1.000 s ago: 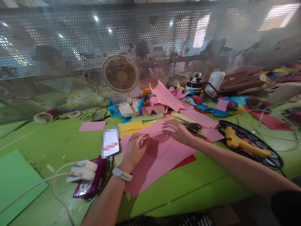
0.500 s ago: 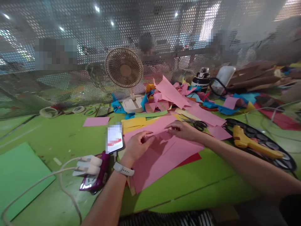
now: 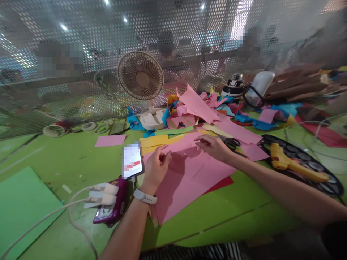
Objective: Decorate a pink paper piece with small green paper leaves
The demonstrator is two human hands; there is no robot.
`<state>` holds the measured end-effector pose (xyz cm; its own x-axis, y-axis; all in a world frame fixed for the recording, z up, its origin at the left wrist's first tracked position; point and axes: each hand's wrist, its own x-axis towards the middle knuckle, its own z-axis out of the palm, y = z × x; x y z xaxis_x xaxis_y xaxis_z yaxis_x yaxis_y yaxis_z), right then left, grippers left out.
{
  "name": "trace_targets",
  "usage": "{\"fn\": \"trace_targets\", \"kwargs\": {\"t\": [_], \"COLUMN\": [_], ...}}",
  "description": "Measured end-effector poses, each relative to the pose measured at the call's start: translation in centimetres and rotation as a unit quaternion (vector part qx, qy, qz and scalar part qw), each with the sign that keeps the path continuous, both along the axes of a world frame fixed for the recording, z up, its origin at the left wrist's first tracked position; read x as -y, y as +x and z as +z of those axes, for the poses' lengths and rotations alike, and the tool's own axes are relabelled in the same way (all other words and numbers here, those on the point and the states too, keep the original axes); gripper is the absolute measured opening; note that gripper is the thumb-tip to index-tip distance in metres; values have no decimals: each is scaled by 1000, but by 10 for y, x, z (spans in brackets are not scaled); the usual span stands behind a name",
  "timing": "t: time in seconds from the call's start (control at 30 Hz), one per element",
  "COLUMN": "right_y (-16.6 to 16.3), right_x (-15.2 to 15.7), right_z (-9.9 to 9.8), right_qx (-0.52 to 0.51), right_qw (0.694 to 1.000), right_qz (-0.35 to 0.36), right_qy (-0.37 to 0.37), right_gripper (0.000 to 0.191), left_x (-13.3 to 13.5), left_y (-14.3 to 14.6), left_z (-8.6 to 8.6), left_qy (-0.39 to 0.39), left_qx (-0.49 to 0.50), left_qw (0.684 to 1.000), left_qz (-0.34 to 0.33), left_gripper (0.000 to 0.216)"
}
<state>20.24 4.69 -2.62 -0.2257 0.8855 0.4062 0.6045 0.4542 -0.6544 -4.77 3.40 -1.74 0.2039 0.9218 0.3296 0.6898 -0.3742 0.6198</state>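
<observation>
A piece of pink paper [image 3: 187, 147] stretches between my two hands, slightly raised at its near edge, over a stack of larger pink paper sheets [image 3: 180, 196]. My left hand [image 3: 156, 169], with a white band at the wrist, has its thumb and fingers closed at the piece's left end. At the right end, the bent fingers of my right hand [image 3: 213, 146] pinch the paper; part of the grip blends into the pink behind. A red sheet [image 3: 221, 185] peeks out under the stack. Black-handled scissors [image 3: 232, 143] lie just behind my right hand.
A phone [image 3: 132, 160] and a purple power strip [image 3: 116, 202] with plugs and cables lie at left. A fan [image 3: 141, 76] stands behind, beside a heap of paper scraps [image 3: 197, 103]. On the right, a yellow glue gun [image 3: 296, 166] rests on a black tray [image 3: 337, 186].
My left hand has drawn back a little to the left, its fingers curling more upright. My right hand has shifted slightly right. The view has moved a little.
</observation>
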Motion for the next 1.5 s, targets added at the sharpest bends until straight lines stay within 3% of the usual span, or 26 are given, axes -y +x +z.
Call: {"fn": "trace_targets", "kwargs": {"t": [0.2, 0.43, 0.53, 0.7, 0.8, 0.97, 1.5], "right_y": [7, 18, 23, 25, 19, 8, 10], "right_x": [-2, 4, 5, 5, 7, 16, 22], "right_z": [9, 53, 60, 34, 14, 1, -6], "right_qx": [-50, -173, -181, -149, -119, -100, -65], "right_qw": [998, 983, 979, 964, 958, 961, 968], "right_qz": [-3, -10, -11, 10, 22, 45, 78], "right_qy": [-32, -64, -90, -221, -261, -253, -230], "right_gripper": [21, 23, 22, 23, 27, 39, 32], "left_x": [-1, -6, -5, 2, 4, 1, -1], "left_y": [-2, -4, -4, -1, 0, 0, 0], "left_z": [0, -4, -3, 2, 3, -1, -10], "left_qy": [-22, -44, -43, -48, -46, -30, -57], "left_qx": [31, 27, 25, -4, -26, -17, -30], "left_qw": [999, 998, 998, 999, 998, 998, 997], "left_qz": [15, 30, 27, -9, -26, -53, -40], "left_gripper": [30, 29, 29, 34, 37, 40, 38]}}
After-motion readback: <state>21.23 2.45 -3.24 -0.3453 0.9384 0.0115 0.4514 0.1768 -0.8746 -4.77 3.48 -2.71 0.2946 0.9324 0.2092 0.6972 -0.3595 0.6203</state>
